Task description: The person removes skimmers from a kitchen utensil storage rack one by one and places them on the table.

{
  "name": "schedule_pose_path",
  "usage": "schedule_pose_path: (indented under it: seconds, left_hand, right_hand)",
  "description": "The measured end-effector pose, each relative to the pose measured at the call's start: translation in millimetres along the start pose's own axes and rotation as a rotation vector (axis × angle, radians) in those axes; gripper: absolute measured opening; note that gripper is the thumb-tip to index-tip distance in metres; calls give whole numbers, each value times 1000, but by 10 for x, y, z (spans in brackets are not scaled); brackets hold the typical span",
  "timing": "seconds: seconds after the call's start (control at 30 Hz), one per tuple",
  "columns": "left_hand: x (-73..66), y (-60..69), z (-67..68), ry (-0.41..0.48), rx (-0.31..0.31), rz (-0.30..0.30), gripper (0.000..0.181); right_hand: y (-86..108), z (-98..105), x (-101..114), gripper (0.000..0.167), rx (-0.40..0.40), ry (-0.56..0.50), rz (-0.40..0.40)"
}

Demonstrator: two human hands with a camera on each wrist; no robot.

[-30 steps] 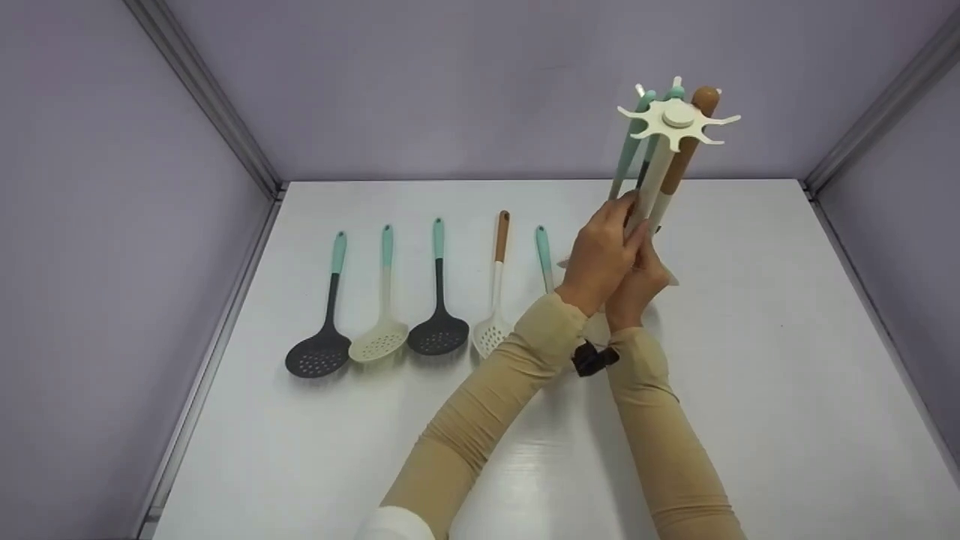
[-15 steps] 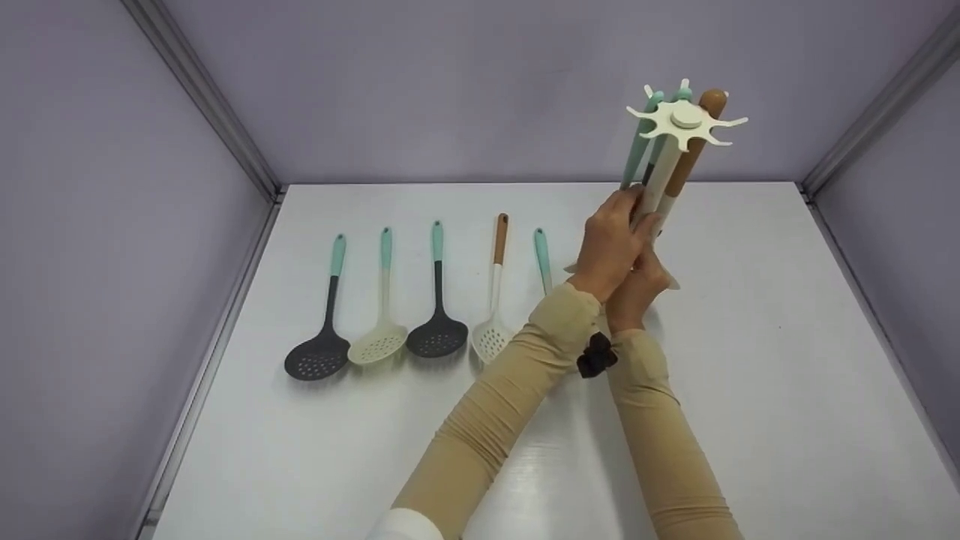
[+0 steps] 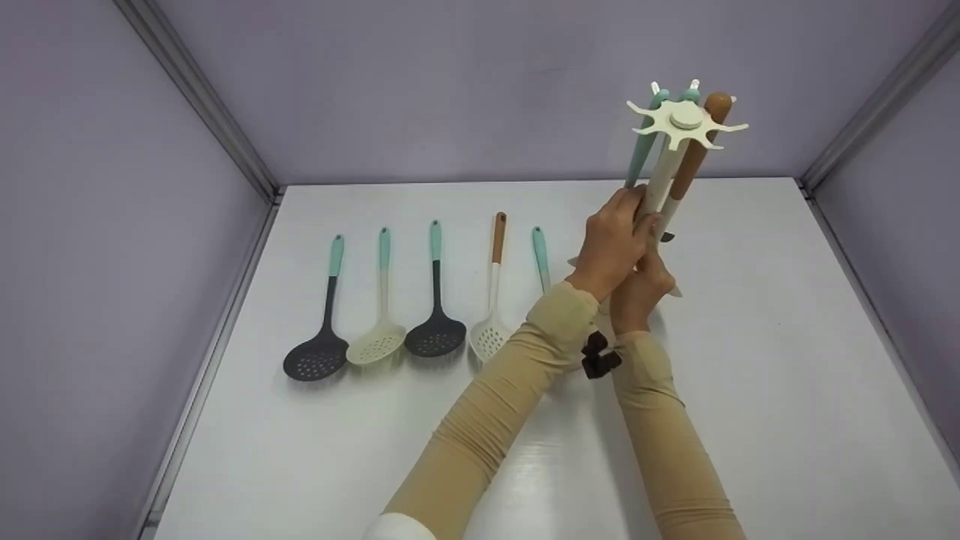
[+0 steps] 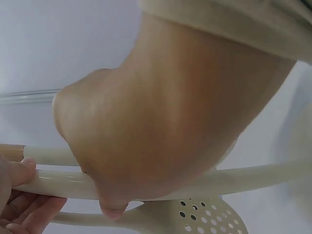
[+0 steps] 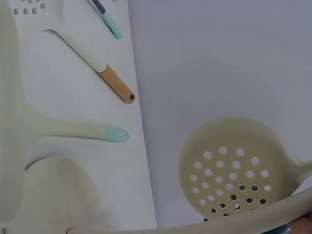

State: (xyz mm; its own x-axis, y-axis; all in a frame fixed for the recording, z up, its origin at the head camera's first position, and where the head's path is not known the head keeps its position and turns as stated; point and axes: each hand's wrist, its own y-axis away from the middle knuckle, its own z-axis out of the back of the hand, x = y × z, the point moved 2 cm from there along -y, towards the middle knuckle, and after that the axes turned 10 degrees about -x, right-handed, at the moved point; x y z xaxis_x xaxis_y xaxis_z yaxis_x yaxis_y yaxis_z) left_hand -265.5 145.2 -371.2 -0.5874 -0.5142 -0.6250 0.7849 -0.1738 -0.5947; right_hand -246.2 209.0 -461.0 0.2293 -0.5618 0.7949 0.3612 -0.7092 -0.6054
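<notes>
A cream utensil stand (image 3: 685, 120) with a crown of curved hooks leans slightly in the right half of the head view. My left hand (image 3: 611, 244) grips its pole (image 3: 664, 176); just below, my right hand (image 3: 641, 292) grips it too. Both hands show on the pole in the left wrist view. Teal-handled utensils (image 3: 643, 154) and a brown-handled one (image 3: 691, 165) hang from the hooks. A cream skimmer (image 5: 229, 161) hangs beside the pole in the right wrist view. The hands and forearms hide most of the stand's lower part and base.
On the white table (image 3: 787, 390), left of the stand, lie a black skimmer (image 3: 319, 356), a cream one (image 3: 377, 343), another black one (image 3: 436, 335) and a brown-handled white one (image 3: 489, 337). A teal-handled utensil (image 3: 541, 255) is partly hidden by my left arm. Lilac walls (image 3: 480, 90) enclose the table.
The stand's top shifted a little to the right with my left hand. Its hooks and hanging handles have since turned slightly clockwise as seen from above. The utensils on the table stay put.
</notes>
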Motion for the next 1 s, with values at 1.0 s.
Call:
schedule_pose_path:
  seconds: [1.0]
  left_hand:
    - [-48,-28,-63,-30,40,-46,37]
  right_hand:
    - [-311,217,30,18,250,53,136]
